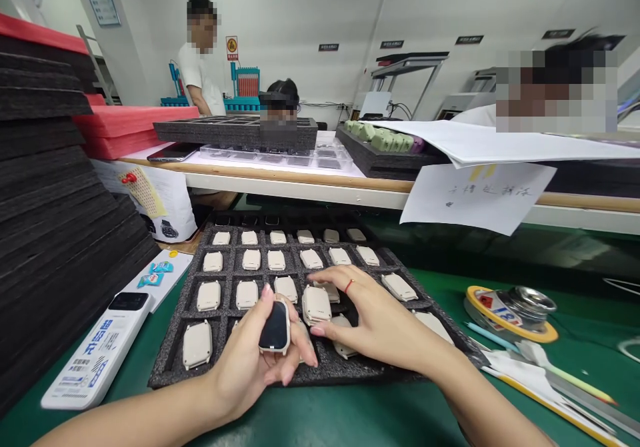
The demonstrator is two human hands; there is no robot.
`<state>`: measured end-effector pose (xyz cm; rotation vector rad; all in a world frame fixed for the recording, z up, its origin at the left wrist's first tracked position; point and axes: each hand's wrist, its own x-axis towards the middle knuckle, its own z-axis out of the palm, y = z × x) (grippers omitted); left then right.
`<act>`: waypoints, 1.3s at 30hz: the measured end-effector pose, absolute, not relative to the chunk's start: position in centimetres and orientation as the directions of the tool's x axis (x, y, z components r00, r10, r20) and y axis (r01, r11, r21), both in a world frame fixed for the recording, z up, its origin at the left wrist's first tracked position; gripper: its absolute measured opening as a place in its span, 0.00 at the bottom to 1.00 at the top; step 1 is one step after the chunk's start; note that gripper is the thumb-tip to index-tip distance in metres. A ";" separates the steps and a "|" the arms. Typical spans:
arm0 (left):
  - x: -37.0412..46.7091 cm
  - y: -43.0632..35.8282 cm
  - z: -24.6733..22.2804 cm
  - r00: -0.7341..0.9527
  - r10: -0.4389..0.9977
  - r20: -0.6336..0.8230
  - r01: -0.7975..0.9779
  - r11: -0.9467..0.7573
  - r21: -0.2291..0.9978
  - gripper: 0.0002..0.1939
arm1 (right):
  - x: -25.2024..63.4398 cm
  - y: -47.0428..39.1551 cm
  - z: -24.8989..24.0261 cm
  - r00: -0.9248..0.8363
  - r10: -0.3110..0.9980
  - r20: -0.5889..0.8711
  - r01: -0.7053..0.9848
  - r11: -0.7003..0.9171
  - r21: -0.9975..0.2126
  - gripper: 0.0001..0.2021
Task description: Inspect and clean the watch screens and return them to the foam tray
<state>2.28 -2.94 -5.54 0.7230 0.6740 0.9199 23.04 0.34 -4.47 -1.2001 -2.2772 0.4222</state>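
My left hand is closed around a smartwatch body, its black screen turned up and its pale rim showing. To the right, my right hand, with a thin red band on one finger, has thumb and forefinger at opposite ends of a beige watch case. That case lies back side up, tilted, above the black foam tray. Rows of similar beige cases sit in the tray's compartments. Some compartments under my hands are hidden.
On the green table at left lie a white power bank and small blue packets, beside stacked black foam trays. At right are a yellow tape roll and pens. A shelf crosses behind; several people are beyond.
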 end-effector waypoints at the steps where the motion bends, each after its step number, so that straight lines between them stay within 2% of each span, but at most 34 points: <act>1: 2.2 -3.0 -5.6 0.435 0.879 -0.197 -0.447 0.401 0.800 0.24 | 23.1 0.1 -4.3 -0.465 0.811 0.356 0.638 0.586 -0.501 0.26; 3: 2.2 -3.1 -5.7 0.432 0.881 -0.192 -0.426 0.387 0.818 0.23 | 23.0 -0.5 -3.7 -0.462 0.735 0.496 0.544 0.677 -0.496 0.30; 5: 2.2 -3.1 -5.7 0.477 0.857 -0.196 -0.404 0.412 0.817 0.27 | 22.5 -1.2 -3.2 -0.482 0.636 0.603 0.447 0.770 -0.455 0.29; 8: 2.4 -3.0 -5.7 0.522 0.828 -0.202 -0.397 0.446 0.802 0.30 | 21.0 -2.2 -3.0 -0.553 0.538 0.637 0.415 0.840 -0.349 0.21; 10: 2.4 -2.9 -5.7 0.508 0.836 -0.206 -0.429 0.453 0.781 0.27 | 20.1 -2.6 -3.2 -0.566 0.513 0.645 0.404 0.855 -0.325 0.12; 12: 2.5 -2.9 -5.8 0.501 0.840 -0.209 -0.466 0.465 0.753 0.25 | 19.4 -2.8 -3.6 -0.540 0.516 0.665 0.379 0.854 -0.355 0.05; 15: 2.4 -2.8 -5.9 0.509 0.833 -0.216 -0.485 0.485 0.728 0.23 | 19.1 -2.8 -4.1 -0.481 0.546 0.686 0.370 0.836 -0.406 0.03; 18: 2.3 -2.7 -5.9 0.515 0.829 -0.218 -0.465 0.484 0.741 0.24 | 19.3 -2.7 -4.2 -0.355 0.591 0.725 0.333 0.804 -0.492 0.05; 22: 2.1 -2.8 -5.6 0.537 0.820 -0.199 -0.413 0.461 0.785 0.28 | 20.1 -2.6 -3.9 -0.033 0.682 0.730 0.211 0.719 -0.662 0.06; 24: 2.0 -2.9 -5.5 0.535 0.820 -0.203 -0.410 0.461 0.787 0.29 | 20.4 -2.6 -3.6 0.088 0.675 0.733 0.174 0.714 -0.678 0.07; 26: 1.9 -2.9 -5.5 0.532 0.820 -0.210 -0.413 0.468 0.782 0.29 | 20.7 -2.5 -3.5 0.120 0.645 0.755 0.194 0.731 -0.655 0.06; 28: 1.9 -2.9 -5.5 0.529 0.821 -0.215 -0.416 0.472 0.778 0.29 | 21.0 -2.4 -3.6 0.070 0.620 0.781 0.236 0.751 -0.617 0.06; 30: 1.9 -2.9 -5.6 0.529 0.821 -0.215 -0.419 0.473 0.775 0.29 | 21.2 -2.4 -3.8 -0.012 0.597 0.802 0.269 0.775 -0.572 0.12; 33: 2.1 -2.7 -5.7 0.537 0.819 -0.204 -0.443 0.480 0.757 0.27 | 21.5 -2.3 -3.8 -0.172 0.503 0.847 0.331 0.839 -0.431 0.19; 36: 2.2 -2.6 -5.6 0.537 0.823 -0.188 -0.496 0.487 0.719 0.22 | 21.6 -2.5 -3.4 -0.402 0.380 0.833 0.352 0.904 -0.243 0.19; 39: 2.2 -2.7 -5.4 0.526 0.828 -0.191 -0.509 0.488 0.709 0.22 | 21.4 -2.9 -2.9 -0.536 0.341 0.772 0.288 0.934 -0.213 0.18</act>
